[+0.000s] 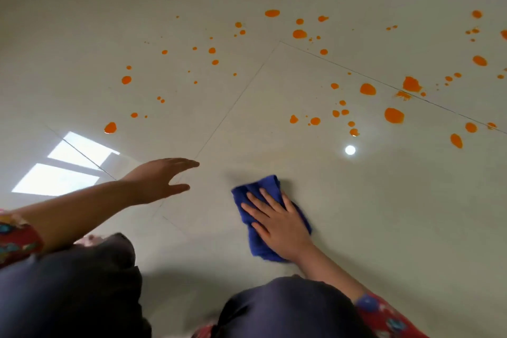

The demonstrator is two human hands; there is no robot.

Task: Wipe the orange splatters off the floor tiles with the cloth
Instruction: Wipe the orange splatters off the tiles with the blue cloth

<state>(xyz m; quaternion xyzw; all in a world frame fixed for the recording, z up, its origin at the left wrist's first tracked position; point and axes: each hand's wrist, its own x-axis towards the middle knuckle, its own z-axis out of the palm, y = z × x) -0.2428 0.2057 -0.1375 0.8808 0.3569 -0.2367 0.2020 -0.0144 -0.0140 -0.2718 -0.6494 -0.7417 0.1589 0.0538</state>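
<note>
Cloth [259,186] lies flat under right hand [277,222], orange splatters [394,115] dotting tiles [411,200] beyond.

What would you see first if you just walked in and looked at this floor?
The orange splatters jump out first: bright dots and blobs scattered over the pale floor tiles, mostly in the far half of the view. Next comes the blue cloth, lying on an unspattered patch of tile close to the person, with the right hand pressed flat on it. The left hand reaches forward with straight fingers, holding nothing.
</note>
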